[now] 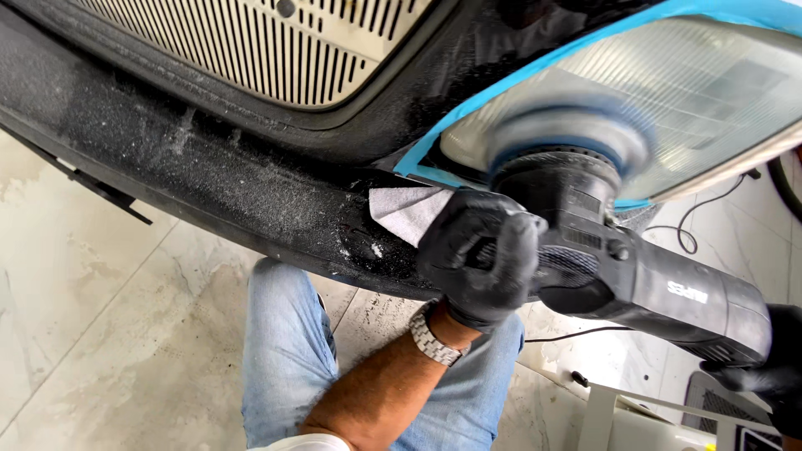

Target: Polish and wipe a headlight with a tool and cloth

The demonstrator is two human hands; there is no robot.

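pale tiled floor [100, 334]; both hands, left [480, 255] and right [773, 372], grip polisher [635, 267] against taped headlight [668, 100]

Dusty car front over a pale tiled floor

A black bumper [209, 179], speckled with fine white dust, ran across the view below a cream slatted grille [276, 46]. Pale marbled floor tiles [92, 309] lay beneath, crossed by a thin black cable [576, 336]. Blue-jeaned knees [288, 351] showed under the bumper, and a silver link wristwatch [432, 338] sat just above them. A white stand [635, 418] stood at the lower right.
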